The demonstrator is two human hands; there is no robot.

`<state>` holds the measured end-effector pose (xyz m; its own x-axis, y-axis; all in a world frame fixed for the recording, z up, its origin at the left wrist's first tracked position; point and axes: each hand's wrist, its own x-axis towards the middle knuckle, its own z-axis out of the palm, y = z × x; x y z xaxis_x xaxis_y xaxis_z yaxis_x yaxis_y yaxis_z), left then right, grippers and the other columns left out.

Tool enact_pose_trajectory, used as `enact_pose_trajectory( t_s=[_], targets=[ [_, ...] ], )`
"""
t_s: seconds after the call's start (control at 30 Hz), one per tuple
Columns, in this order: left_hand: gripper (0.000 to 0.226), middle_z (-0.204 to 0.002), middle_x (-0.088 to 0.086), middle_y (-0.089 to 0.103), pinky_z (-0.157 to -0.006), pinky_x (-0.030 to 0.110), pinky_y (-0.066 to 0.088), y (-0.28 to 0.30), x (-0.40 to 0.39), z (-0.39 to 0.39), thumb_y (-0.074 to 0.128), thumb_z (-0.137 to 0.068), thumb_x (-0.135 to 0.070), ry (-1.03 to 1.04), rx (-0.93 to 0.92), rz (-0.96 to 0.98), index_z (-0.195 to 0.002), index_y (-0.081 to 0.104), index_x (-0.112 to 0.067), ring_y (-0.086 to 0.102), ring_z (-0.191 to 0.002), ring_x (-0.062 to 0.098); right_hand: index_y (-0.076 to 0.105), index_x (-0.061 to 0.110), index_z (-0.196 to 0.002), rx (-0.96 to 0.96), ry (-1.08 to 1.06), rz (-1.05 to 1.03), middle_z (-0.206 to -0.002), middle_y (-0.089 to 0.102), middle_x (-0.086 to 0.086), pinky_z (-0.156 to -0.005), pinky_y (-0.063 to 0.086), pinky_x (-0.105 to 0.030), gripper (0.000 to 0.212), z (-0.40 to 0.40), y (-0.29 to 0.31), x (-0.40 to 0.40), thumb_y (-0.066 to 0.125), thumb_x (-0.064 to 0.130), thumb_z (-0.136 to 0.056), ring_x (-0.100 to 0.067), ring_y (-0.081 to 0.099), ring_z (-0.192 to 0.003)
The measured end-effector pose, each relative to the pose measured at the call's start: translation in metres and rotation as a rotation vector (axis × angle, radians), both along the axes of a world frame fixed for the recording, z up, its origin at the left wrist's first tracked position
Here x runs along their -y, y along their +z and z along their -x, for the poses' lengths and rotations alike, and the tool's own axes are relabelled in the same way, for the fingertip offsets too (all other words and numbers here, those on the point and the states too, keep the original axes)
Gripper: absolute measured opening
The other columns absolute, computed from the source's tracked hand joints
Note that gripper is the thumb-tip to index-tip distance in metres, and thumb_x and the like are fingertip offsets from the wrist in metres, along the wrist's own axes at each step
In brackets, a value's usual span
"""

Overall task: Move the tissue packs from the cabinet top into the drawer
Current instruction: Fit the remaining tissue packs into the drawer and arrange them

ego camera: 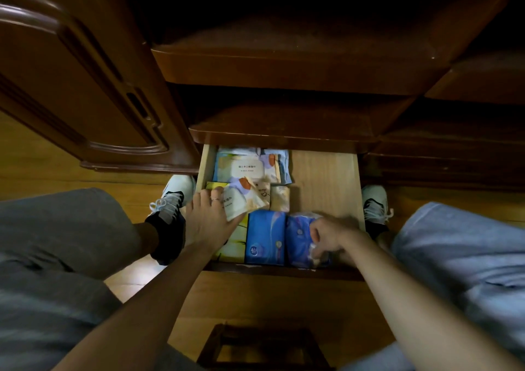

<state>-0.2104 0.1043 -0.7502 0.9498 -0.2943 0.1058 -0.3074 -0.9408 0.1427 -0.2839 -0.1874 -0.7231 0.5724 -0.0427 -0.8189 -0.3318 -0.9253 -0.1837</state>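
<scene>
One open drawer point(326, 177) holds two blue packs point(265, 237), two pastel wipe packs point(241, 167), two small beige packs point(279, 201) and one yellow pack point(235, 242), with two hands point(208, 217) and two shoes point(170, 203) visible.

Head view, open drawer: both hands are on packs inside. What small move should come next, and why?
Probably the right hand should press the crinkled blue plastic tissue pack flat beside the smooth blue pack and let go: it sits at the front of the light wooden drawer, whose right side is bare. The left hand steadies a pale printed wipes pack.
</scene>
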Motion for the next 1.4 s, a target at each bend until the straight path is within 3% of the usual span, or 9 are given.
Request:
enact_pose_trajectory(
  t_s=[0.1, 0.23, 0.37, 0.47, 0.67, 1.03, 1.2, 1.33, 1.4],
  targets=[
    [0.077, -0.103, 0.013, 0.060, -0.079, 0.041, 0.047, -0.002, -0.003, 0.000, 0.055, -0.081, -0.076, -0.011, 0.028, 0.011, -0.122, 0.056, -0.010, 0.056, -0.095, 0.032, 0.057, 0.021, -0.089, 0.092, -0.131, -0.074, -0.089, 0.063, 0.000, -0.070, 0.053, -0.029, 0.027, -0.013, 0.007, -0.005, 0.082, 0.026, -0.080, -0.014, 0.061, -0.078],
    [0.076, -0.102, 0.010, 0.058, -0.077, 0.040, 0.045, -0.003, 0.000, 0.001, 0.051, -0.082, -0.077, 0.044, 0.044, 0.021, -0.122, 0.054, -0.012, 0.054, -0.094, 0.028, 0.052, 0.026, -0.116, 0.706, -0.337, 0.010, -0.095, 0.069, 0.004, -0.063, 0.060, -0.038, 0.037, -0.047, 0.024, -0.025, 0.073, 0.040, -0.089, -0.016, 0.068, -0.072],
    [0.079, -0.103, 0.010, 0.057, -0.077, 0.040, 0.046, -0.005, 0.000, 0.002, 0.046, -0.084, -0.081, 0.072, 0.045, 0.024, -0.123, 0.050, -0.012, 0.052, -0.094, 0.027, 0.062, 0.025, -0.115, 1.019, -0.222, 0.304, -0.081, 0.072, 0.002, -0.042, 0.026, -0.019, 0.032, -0.061, 0.021, -0.040, 0.068, 0.046, -0.091, -0.013, 0.052, -0.055],
    [0.080, -0.106, 0.010, 0.057, -0.078, 0.041, 0.047, -0.005, 0.001, 0.001, 0.049, -0.083, -0.080, 0.100, 0.025, 0.048, -0.126, 0.049, -0.013, 0.052, -0.096, 0.027, 0.057, 0.024, -0.118, 0.953, -0.291, 0.258, -0.097, 0.069, -0.002, -0.046, 0.032, -0.020, 0.030, -0.063, 0.006, -0.045, 0.068, 0.035, -0.092, -0.013, 0.056, -0.068],
    [0.078, -0.106, 0.011, 0.057, -0.080, 0.041, 0.045, -0.008, -0.002, 0.004, 0.054, -0.081, -0.076, 0.036, 0.047, 0.030, -0.126, 0.050, -0.012, 0.052, -0.097, 0.028, 0.057, 0.017, -0.132, 0.524, -0.220, -0.125, -0.148, 0.039, 0.000, -0.098, 0.047, -0.038, 0.045, -0.038, -0.039, -0.056, 0.068, 0.031, -0.091, -0.023, 0.045, -0.128],
    [0.078, -0.107, 0.010, 0.057, -0.080, 0.041, 0.043, -0.012, -0.003, 0.004, 0.054, -0.081, -0.077, 0.025, 0.037, 0.025, -0.126, 0.050, -0.013, 0.049, -0.096, 0.027, 0.066, 0.022, -0.108, 0.591, -0.753, -0.376, -0.102, 0.063, 0.013, -0.072, 0.044, -0.014, 0.025, -0.051, -0.045, -0.042, 0.071, 0.007, -0.089, -0.010, 0.063, -0.100],
    [0.081, -0.109, 0.010, 0.057, -0.083, 0.042, 0.042, -0.016, -0.006, 0.008, 0.058, -0.078, -0.076, 0.021, 0.066, 0.071, -0.129, 0.051, -0.013, 0.051, -0.099, 0.028, 0.059, 0.033, -0.114, 0.738, -0.570, -0.033, -0.118, 0.058, 0.001, -0.068, 0.058, -0.034, 0.023, -0.080, -0.037, -0.044, 0.067, 0.034, -0.092, -0.016, 0.063, -0.090],
    [0.082, -0.111, 0.009, 0.057, -0.084, 0.040, 0.036, -0.020, -0.008, 0.006, 0.061, -0.076, -0.076, 0.046, 0.072, 0.140, -0.128, 0.052, -0.014, 0.049, -0.101, 0.028, 0.036, 0.027, -0.152, 0.601, -0.478, -0.406, -0.154, 0.041, -0.004, -0.074, 0.049, -0.010, 0.054, -0.137, -0.038, -0.061, 0.053, 0.016, -0.103, -0.022, 0.052, -0.125],
    [0.081, -0.109, 0.009, 0.056, -0.084, 0.041, 0.036, -0.022, -0.008, 0.005, 0.061, -0.075, -0.076, 0.050, 0.085, 0.130, -0.128, 0.052, -0.014, 0.048, -0.100, 0.029, 0.017, 0.030, -0.160, 0.452, -0.371, -0.407, -0.163, 0.027, -0.010, -0.082, 0.050, -0.019, 0.062, -0.161, -0.048, -0.072, 0.042, 0.012, -0.106, -0.031, 0.046, -0.135]
  ],
)
